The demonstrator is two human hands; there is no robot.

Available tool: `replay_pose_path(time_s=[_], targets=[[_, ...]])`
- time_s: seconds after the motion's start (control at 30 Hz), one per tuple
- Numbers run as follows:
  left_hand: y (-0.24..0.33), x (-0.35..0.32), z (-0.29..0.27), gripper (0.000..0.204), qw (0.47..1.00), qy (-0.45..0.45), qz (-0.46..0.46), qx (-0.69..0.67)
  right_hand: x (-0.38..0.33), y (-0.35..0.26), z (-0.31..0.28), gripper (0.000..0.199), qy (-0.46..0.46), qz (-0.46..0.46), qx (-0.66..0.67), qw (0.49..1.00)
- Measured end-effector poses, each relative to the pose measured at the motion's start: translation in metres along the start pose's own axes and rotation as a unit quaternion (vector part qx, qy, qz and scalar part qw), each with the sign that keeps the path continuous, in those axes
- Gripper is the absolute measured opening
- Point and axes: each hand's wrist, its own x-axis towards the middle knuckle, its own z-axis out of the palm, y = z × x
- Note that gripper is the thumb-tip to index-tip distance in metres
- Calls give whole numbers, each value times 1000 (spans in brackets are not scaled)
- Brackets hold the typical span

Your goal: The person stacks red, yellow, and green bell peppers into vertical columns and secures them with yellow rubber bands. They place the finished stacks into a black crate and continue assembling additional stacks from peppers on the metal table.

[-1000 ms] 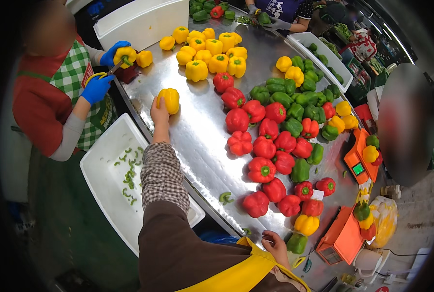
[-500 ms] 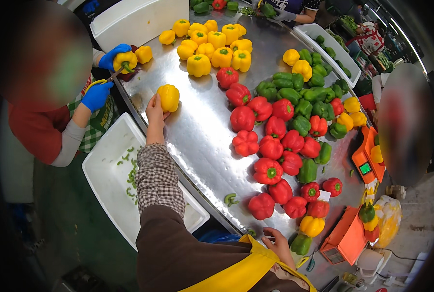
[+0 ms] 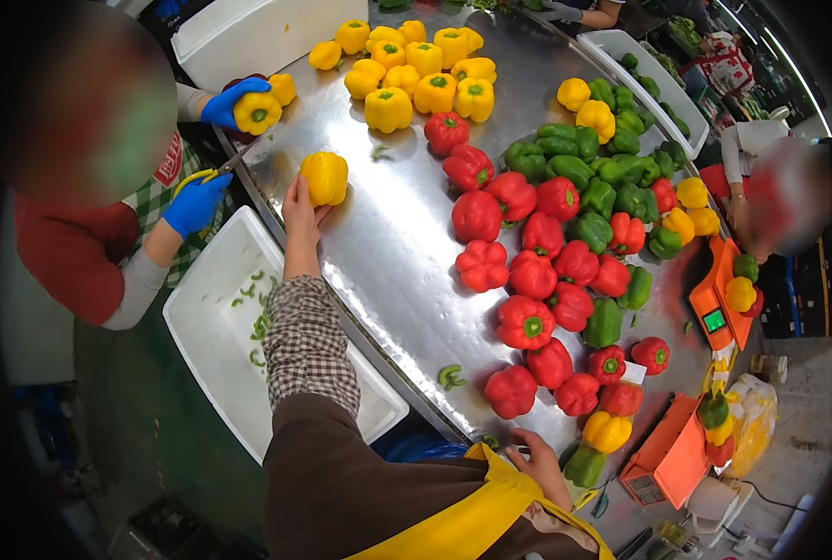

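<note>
My left hand (image 3: 301, 217) reaches out over the metal table and is closed around the side of a yellow bell pepper (image 3: 324, 179). My right hand (image 3: 539, 463) rests low at the table's near edge, its fingers loosely bent and apart with nothing in them. Closest to it are a yellow bell pepper (image 3: 607, 432) and a green bell pepper (image 3: 584, 464). To the left, a co-worker's blue-gloved hands hold another yellow bell pepper (image 3: 257, 113) and yellow-handled scissors (image 3: 212, 174). A blurred green scrap (image 3: 379, 151) shows above the table.
Red bell peppers (image 3: 525, 322), green ones (image 3: 599, 198) and yellow ones (image 3: 424, 58) cover much of the metal table (image 3: 378, 280). A white tub (image 3: 212, 373) with green trimmings stands below its left edge. Orange scales (image 3: 714, 299) and an orange bin (image 3: 663, 453) are at right.
The co-worker's scissors have moved away from their pepper, which has been turned. A green scrap now shows above the table. My left hand keeps its pepper; the view has shifted slightly.
</note>
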Motion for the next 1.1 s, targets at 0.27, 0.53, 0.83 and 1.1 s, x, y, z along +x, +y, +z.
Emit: replay_pose_path(time_s=[0.27, 0.53, 0.83, 1.1], targets=[[1, 1, 2, 45, 1000, 10, -6, 7, 7, 0, -1, 44, -21, -30, -38, 999], [4, 1, 7, 46, 999, 4, 2, 34, 6, -1, -2, 45, -23, -35, -41, 998], [-19, 23, 14, 44, 995, 14, 37, 91, 0, -1, 2, 45, -11, -36, -32, 999], [-30, 57, 27, 80, 858, 190, 141, 456, -12, -7, -15, 45, 10, -54, -64, 996]])
